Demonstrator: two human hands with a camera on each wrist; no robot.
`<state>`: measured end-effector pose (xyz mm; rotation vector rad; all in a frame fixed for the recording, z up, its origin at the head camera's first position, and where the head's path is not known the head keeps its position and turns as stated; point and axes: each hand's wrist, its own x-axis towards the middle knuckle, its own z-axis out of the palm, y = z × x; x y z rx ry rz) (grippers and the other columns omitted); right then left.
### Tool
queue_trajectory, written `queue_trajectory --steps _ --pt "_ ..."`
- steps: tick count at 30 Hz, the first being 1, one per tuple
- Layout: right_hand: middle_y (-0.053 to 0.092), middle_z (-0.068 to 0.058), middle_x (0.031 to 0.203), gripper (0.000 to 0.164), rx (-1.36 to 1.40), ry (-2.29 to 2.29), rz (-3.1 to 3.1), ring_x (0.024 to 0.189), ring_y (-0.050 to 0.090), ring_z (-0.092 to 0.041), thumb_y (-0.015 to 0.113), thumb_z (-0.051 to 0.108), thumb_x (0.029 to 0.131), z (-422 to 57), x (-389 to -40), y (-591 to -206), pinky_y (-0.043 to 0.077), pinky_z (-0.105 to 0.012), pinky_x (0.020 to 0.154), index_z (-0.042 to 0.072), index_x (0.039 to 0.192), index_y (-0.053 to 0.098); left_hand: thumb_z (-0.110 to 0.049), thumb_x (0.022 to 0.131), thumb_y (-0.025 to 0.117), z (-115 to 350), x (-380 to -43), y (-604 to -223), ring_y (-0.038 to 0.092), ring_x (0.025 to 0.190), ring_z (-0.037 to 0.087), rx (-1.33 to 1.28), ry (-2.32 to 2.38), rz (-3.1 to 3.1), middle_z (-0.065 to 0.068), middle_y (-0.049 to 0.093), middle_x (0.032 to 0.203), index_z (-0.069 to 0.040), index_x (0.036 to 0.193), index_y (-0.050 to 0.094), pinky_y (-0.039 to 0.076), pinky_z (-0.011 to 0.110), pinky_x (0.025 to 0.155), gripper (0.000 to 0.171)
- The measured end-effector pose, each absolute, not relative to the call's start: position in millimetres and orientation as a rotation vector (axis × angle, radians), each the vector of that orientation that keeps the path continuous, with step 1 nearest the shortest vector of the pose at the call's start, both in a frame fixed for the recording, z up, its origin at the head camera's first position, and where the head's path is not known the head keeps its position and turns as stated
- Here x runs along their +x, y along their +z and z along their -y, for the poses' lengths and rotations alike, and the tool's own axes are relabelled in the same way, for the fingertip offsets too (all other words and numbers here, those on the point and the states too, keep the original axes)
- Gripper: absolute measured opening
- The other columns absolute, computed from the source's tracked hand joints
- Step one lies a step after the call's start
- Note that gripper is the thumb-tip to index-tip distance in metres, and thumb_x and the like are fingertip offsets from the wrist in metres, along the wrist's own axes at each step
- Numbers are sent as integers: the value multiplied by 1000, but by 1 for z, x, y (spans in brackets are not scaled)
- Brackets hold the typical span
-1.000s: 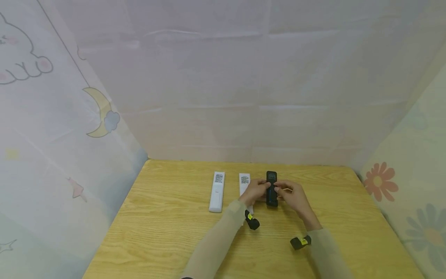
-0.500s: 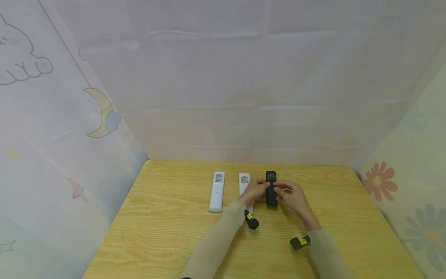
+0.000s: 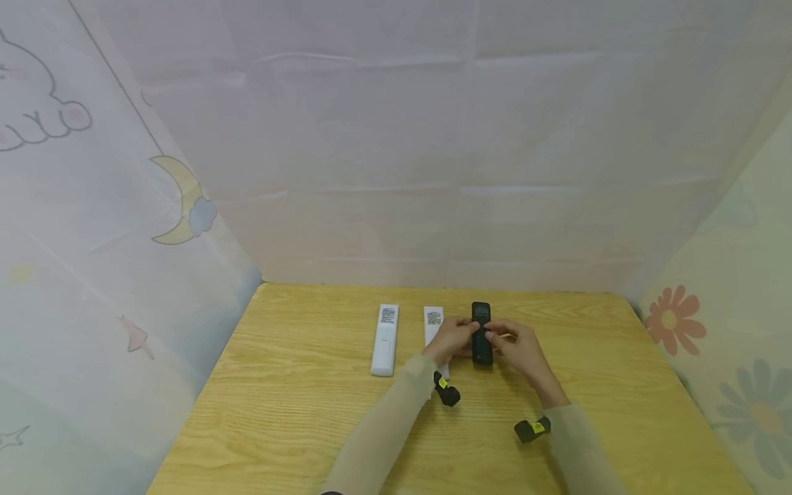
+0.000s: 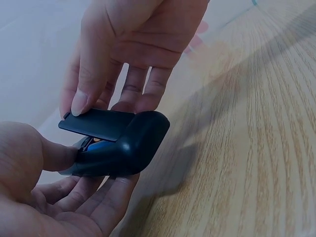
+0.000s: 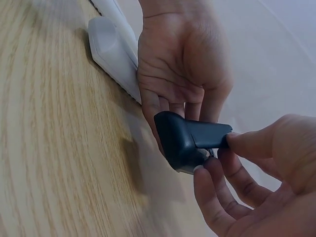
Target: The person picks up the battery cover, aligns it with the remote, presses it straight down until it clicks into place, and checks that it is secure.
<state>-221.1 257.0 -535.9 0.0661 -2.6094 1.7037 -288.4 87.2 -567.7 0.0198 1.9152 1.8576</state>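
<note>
A black remote control [image 3: 481,313] is held back side up above the table, between both hands. My left hand [image 3: 453,338] grips its body from the left, thumb at the near side and fingers underneath. My right hand [image 3: 521,349] pinches the battery cover [image 4: 98,123] between thumb and fingers. In the left wrist view the cover is tilted, its free end raised above the body, and a blue battery [image 4: 100,144] shows in the gap. From the right wrist, the cover [image 5: 210,134] lies along the remote's rounded end, with the right thumb at its tip.
Two white remotes lie face down on the wooden table [image 3: 297,412]: one at the left [image 3: 385,340], the other [image 3: 434,318] partly hidden behind the left hand. Black wrist cameras hang at both sleeves. Printed cloth walls [image 3: 371,172] stand along the back and sides.
Both hands keep almost the same place around the black remote. The blue in its battery bay shows less now in the head view.
</note>
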Motion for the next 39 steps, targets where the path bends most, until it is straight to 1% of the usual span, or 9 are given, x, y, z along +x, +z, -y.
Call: queue_trajectory --steps 4,8,13,22,25,32,36,39 --pt "67 -26 123 31 55 1676 2627 100 75 -36 66 13 108 -256 -222 -537 66 -45 81 -2 134 68 -28 110 62 -87 -287 -565 75 97 25 16 1856 -1920 14 74 125 0 149 58 65 47 87 48" --pt "67 -24 121 31 37 1639 2655 96 75 -33 66 15 108 -256 -223 -540 65 -44 80 -1 135 69 -27 110 62 -88 -285 -564 76 96 26 12 1861 -1919 15 74 123 1 149 57 65 47 87 49" --pt "67 -22 117 31 14 1588 2682 90 73 -32 67 16 108 -256 -225 -543 64 -39 77 1 134 70 -27 110 62 -88 -285 -565 77 94 25 10 1862 -1926 14 74 119 1 148 58 66 46 86 48" --pt "67 -22 117 31 7 1563 2692 89 72 -32 66 16 108 -256 -226 -548 61 -32 74 2 135 70 -31 109 64 -88 -288 -569 76 96 25 -10 1866 -1924 14 72 129 -2 149 59 66 46 86 50" --pt "67 -21 116 30 10 1551 2695 89 72 -32 66 16 108 -256 -226 -548 60 -30 73 2 134 70 -32 108 64 -87 -288 -569 76 96 25 -8 1876 -1913 13 73 125 -2 147 61 66 46 85 49" --pt "68 -21 116 30 -10 1515 2722 89 72 -30 67 17 107 -255 -226 -547 57 -28 71 3 134 71 -31 109 64 -86 -288 -568 76 89 24 1 1886 -1891 8 76 107 -3 139 66 66 44 83 41" --pt "68 -21 116 30 -19 1516 2720 90 71 -30 67 18 107 -254 -225 -547 57 -29 70 4 133 71 -31 109 63 -87 -288 -568 76 88 23 0 1886 -1890 7 76 104 -4 137 68 66 44 82 39" --pt "69 -20 116 30 -30 1511 2719 91 71 -29 68 19 107 -254 -225 -547 57 -30 70 4 133 72 -31 110 63 -88 -287 -567 76 88 22 -5 1885 -1899 7 76 105 -4 136 68 66 44 82 38"
